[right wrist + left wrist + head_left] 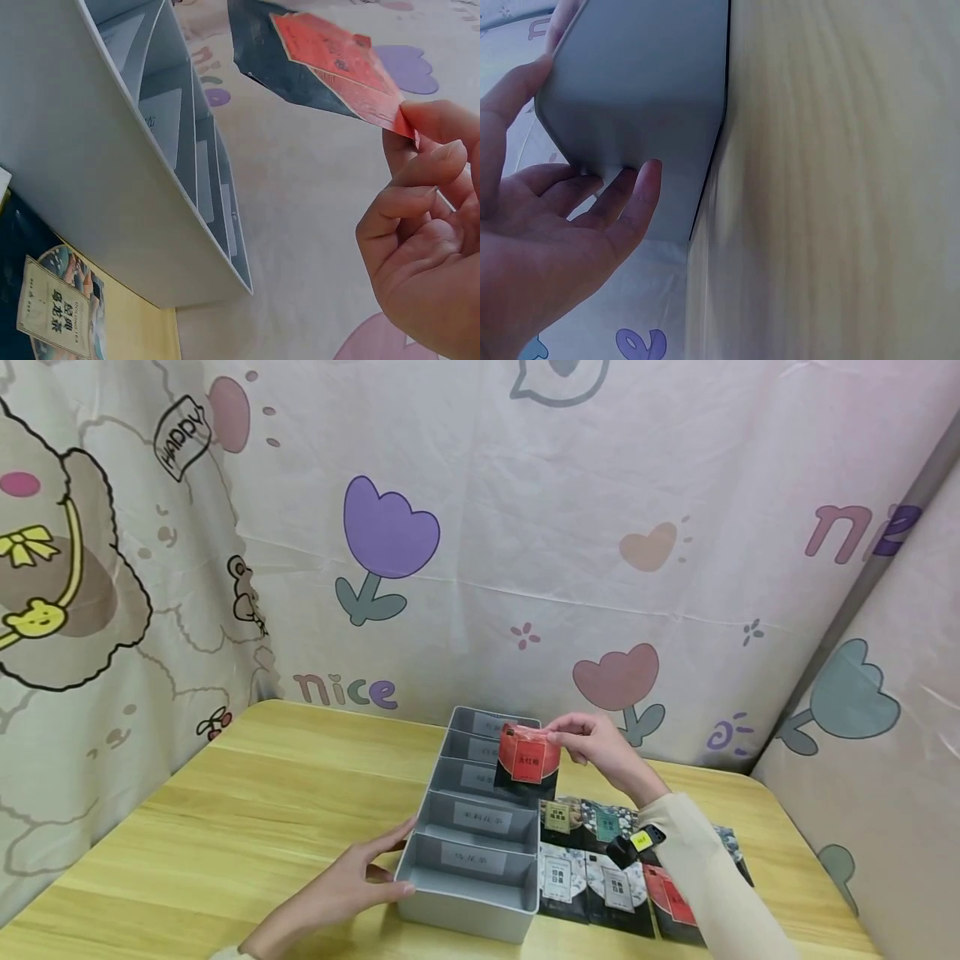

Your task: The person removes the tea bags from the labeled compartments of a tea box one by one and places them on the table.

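Note:
A long grey divided box (pixel 461 917) stands on the table with labelled dividers across it. My right hand (pixel 600 750) pinches a red-and-black tea packet (pixel 528 764) by its top edge, above the box's right side toward the back. In the right wrist view, thumb and finger grip the end of that packet (pixel 337 64). My left hand (pixel 337 885) rests at the near left corner of the box, thumb by the front rim. The left wrist view has its relaxed fingers (pixel 641 199) along the box's grey outer wall (pixel 652 90).
To the right of the box lie more tea packets in rows, among them white-and-black ones (pixel 617 887), a green-labelled one (pixel 606 825) and a red one (pixel 675 897), partly under my right forearm. A patterned curtain (pixel 480 652) hangs behind the wooden table (pixel 225 810).

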Tool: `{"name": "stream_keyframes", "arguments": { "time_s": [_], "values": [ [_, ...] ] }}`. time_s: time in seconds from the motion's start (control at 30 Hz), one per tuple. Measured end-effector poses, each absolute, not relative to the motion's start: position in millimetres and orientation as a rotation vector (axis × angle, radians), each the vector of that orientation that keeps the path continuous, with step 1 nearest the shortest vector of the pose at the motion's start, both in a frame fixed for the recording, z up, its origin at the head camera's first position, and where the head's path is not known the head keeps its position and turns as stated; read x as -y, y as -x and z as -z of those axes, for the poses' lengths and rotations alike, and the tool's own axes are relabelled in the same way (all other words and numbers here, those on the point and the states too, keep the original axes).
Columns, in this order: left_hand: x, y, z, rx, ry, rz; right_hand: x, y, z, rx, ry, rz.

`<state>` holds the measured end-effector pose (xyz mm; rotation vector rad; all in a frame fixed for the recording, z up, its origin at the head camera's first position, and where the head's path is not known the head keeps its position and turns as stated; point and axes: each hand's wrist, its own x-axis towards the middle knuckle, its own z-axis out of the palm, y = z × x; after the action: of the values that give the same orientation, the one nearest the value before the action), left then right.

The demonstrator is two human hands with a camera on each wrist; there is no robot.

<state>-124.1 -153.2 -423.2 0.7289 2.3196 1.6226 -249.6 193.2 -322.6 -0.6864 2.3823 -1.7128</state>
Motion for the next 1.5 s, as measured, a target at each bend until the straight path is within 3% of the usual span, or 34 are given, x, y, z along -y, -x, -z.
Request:
{"name": "stream_keyframes", "arguments": {
  "time_s": [0.57, 0.87, 1.5],
  "values": [
    [153.1, 124.5, 422.3, -2.309, -0.728, -1.624, -215.9, 229.9, 353.7, -2.469, 0.468, 1.62],
    [153.7, 124.8, 422.0, -2.283, -0.704, -1.631, -216.4, 214.0, 366.7, -2.751, 0.547, 1.352],
    [154.9, 124.9, 420.9, -2.319, -0.722, -1.602, -245.8, 192.5, 385.1, -2.654, 0.259, 1.669]
  ]
}}
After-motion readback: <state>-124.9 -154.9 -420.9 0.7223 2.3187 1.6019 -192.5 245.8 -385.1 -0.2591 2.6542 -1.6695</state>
